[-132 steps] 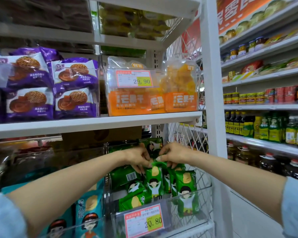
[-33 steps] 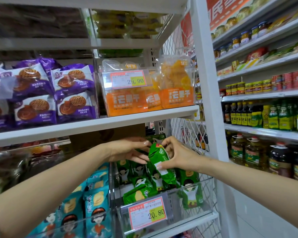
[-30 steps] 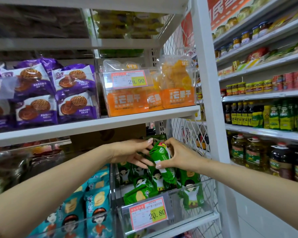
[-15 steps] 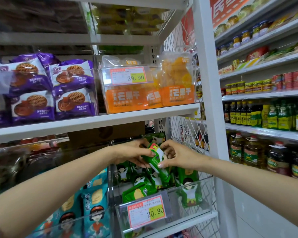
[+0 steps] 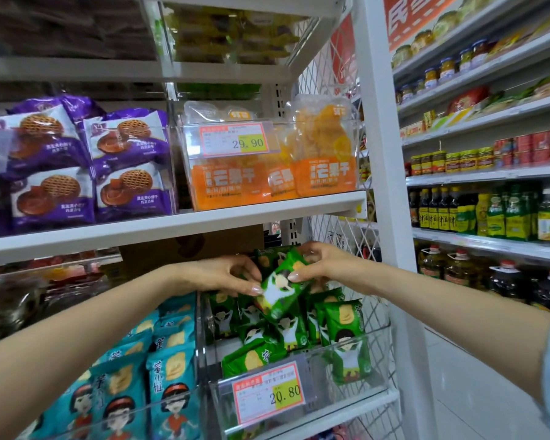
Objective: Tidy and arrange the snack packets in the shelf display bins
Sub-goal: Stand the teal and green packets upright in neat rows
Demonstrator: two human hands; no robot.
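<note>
The left hand (image 5: 223, 274) and right hand (image 5: 323, 265) both pinch one tilted green packet (image 5: 280, 290) above the clear bin (image 5: 346, 385) of green packets.

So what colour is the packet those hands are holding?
The packet is green with a white cartoon figure, seen in the head view.
</note>
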